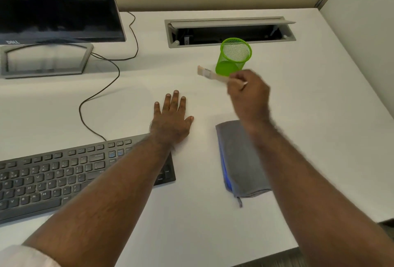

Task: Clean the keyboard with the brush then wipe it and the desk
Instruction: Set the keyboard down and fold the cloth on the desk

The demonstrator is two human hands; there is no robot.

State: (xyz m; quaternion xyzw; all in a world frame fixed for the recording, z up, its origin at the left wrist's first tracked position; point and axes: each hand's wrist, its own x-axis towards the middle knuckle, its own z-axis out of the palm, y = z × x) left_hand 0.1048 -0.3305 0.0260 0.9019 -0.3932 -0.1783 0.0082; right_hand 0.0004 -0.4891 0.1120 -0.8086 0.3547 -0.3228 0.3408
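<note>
A person's right hand [248, 92] curls its fingers [238, 83] round the handle of a small brush [211, 75], held above the white tabletop [213, 213] just in front of a green mesh cup [233, 56] that looks empty, while the left hand [171, 120] lies flat with straight fingers beyond the keyboard's far right corner. The brushing step appears to be just starting: the dark keyboard [53, 177] sits at the near left, so the brush must next travel leftward to its keys. A folded grey cloth [241, 160] waits to the right, untouched.
</note>
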